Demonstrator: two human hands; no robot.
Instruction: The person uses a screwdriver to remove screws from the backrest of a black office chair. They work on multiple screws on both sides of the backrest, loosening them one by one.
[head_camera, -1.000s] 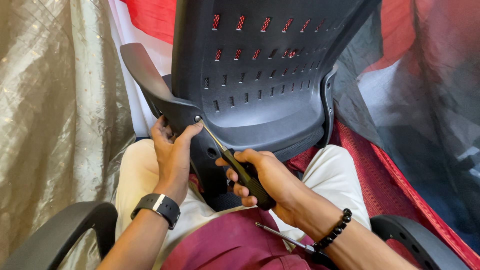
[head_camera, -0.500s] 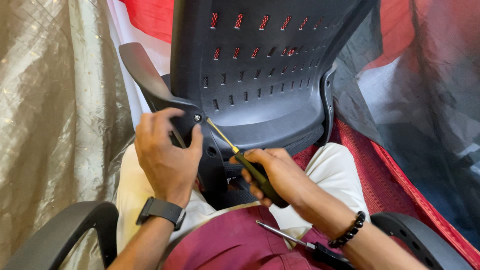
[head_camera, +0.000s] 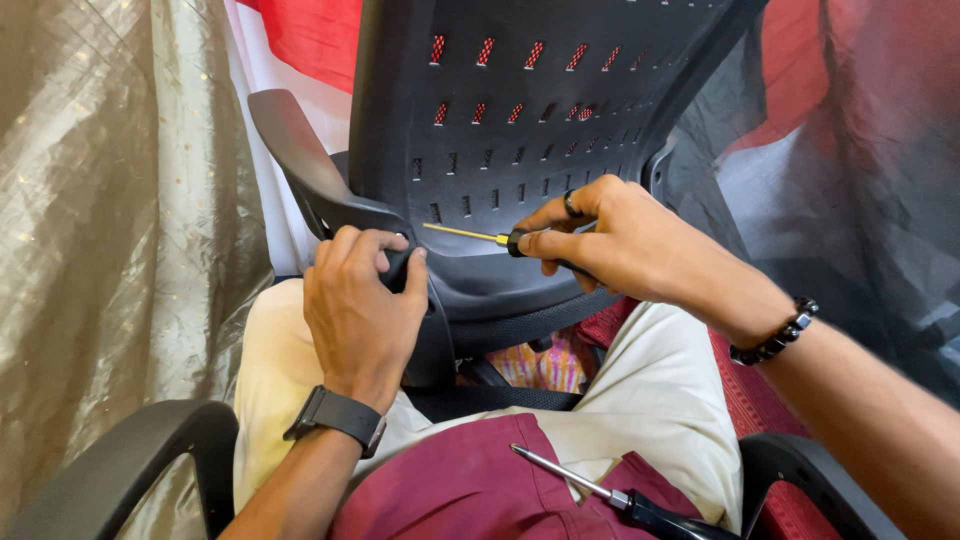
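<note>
I see my right hand (head_camera: 615, 240) closed around the dark handle of a screwdriver (head_camera: 480, 236), fingers and thumb pinching it near the front of the grip, a ring showing on one finger. The tool lies nearly level, its brass-coloured shaft pointing left toward my left hand (head_camera: 362, 310), and the tip ends just beside my left fingertips (head_camera: 398, 243); I cannot tell whether it touches anything there, since the fingers cover that spot. My left hand is curled shut over the joint where the armrest (head_camera: 300, 165) meets the chair back (head_camera: 520, 130), knuckles up, thumb pressed on the right side of the bracket. A dark wristwatch (head_camera: 340, 415) sits on that wrist, and a black bead bracelet (head_camera: 775, 335) on the right wrist.

The chair back is black moulded plastic, standing tilted in front of me between my knees, with rows of small slanted slots; the upper slots show red through them. Its lower edge curves into a smooth lip above a padded black strip. The armrest is a curved black piece rising up and to the left from the joint.

A second screwdriver (head_camera: 600, 492) with a silver shaft and black handle lies loose on my lap, on the maroon cloth (head_camera: 450, 490), well apart from both hands.
</note>
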